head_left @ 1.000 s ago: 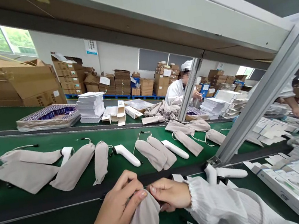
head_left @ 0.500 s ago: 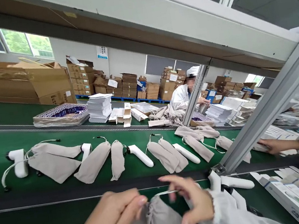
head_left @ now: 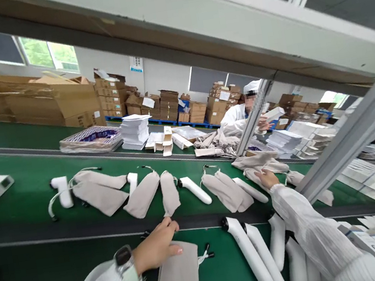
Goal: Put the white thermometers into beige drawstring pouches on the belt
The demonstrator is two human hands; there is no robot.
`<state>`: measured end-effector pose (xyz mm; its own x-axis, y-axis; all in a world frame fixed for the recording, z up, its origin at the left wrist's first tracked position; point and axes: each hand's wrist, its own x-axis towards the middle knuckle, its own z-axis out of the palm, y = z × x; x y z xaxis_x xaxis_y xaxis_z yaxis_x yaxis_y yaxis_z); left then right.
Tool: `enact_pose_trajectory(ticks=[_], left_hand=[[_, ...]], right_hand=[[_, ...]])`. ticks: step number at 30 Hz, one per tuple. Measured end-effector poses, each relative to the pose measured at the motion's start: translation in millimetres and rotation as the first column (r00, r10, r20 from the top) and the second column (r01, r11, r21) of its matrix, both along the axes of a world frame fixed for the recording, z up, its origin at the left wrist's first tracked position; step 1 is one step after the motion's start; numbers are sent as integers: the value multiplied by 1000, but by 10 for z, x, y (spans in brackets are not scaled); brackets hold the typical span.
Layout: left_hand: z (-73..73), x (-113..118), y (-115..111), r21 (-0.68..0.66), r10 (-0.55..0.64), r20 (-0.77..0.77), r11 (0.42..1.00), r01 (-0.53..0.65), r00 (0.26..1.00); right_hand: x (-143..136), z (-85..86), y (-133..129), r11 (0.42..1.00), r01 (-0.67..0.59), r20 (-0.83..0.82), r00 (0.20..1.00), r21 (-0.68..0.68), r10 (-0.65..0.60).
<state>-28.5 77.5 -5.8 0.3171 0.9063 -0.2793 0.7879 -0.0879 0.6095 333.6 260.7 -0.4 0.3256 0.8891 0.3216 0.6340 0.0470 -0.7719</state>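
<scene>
My left hand [head_left: 158, 245] rests over the upper end of a flat grey drawstring pouch [head_left: 179, 279] on the near green surface, its fingers stretched out and slightly bent. White cord ends with black tips stick out beside that pouch. My right hand [head_left: 267, 179] reaches far forward onto the belt, its fingers closed on a grey drawstring pouch [head_left: 254, 176] among others; part of the grip is hidden. Several white handheld devices [head_left: 250, 256] with black ends lie between my arms, some partly under the right sleeve.
On the green belt [head_left: 34, 160] lie more grey pouches [head_left: 142, 195] and a white device [head_left: 195, 190]. A slanted metal post [head_left: 344, 144] stands right of my right arm, near white boxes [head_left: 371, 244]. A shelf beam [head_left: 190, 21] crosses above. Across the belt, a person [head_left: 234, 119] works.
My right hand has moved forward and right to the belt pouches. My left hand has let go of the gathered pouch and now lies on a flat one. The view has shifted left.
</scene>
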Motion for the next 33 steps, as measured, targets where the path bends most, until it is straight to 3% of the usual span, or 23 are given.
enact_pose_trajectory(ticks=[4,7,11,13,14,16,18,19,21,23,25,26,28,31,33], left_hand=[[48,104,37,-77,-23,-50,997,19,998],[46,115,18,-168,-46,-69,985,34,997],[41,110,-65,-202,-29,-88,979,11,996],[52,132,-105,-190,-28,-107,982,8,994],[58,148,-120,-192,-39,-114,981,17,993],[65,181,-141,-218,-82,-124,974,53,989],[69,203,-151,-247,-134,-118,964,102,984],[71,208,-155,-250,-156,-109,960,125,982],[79,205,-162,-234,-189,-85,958,165,978],[88,188,-171,-193,-192,-64,965,177,979],[91,165,-186,-155,-165,-53,976,155,985],[92,152,-197,-139,-141,-44,981,133,989],[101,123,-226,-116,-89,-9,989,87,996],[171,64,-295,-97,-60,78,993,67,995],[253,13,-357,-99,-77,145,991,91,987]], right_hand=[[-47,-393,-53,985,-59,103,992,-160,76],[-73,-456,-32,982,-54,156,984,-181,83],[-54,-243,48,998,26,229,973,-58,-12],[-147,-83,-41,999,35,217,975,10,-36],[-240,-6,-149,1000,-6,157,988,26,2],[-515,124,-508,980,-200,-86,976,7,200],[-860,191,-1019,869,-491,-420,804,-66,422],[-1032,192,-1299,767,-625,-554,692,-141,462],[-1326,119,-1824,548,-808,-769,488,-219,413],[-1517,-37,-2211,324,-918,-839,355,-230,411],[-1607,-220,-2413,208,-950,-743,313,-235,592],[-1626,-301,-2453,193,-950,-648,309,-246,696],[-1636,-413,-2459,229,-936,-479,335,-267,811],[-1632,-456,-2423,307,-914,-447,399,-267,800],[-1623,-429,-2415,319,-914,-502,406,-252,764]])
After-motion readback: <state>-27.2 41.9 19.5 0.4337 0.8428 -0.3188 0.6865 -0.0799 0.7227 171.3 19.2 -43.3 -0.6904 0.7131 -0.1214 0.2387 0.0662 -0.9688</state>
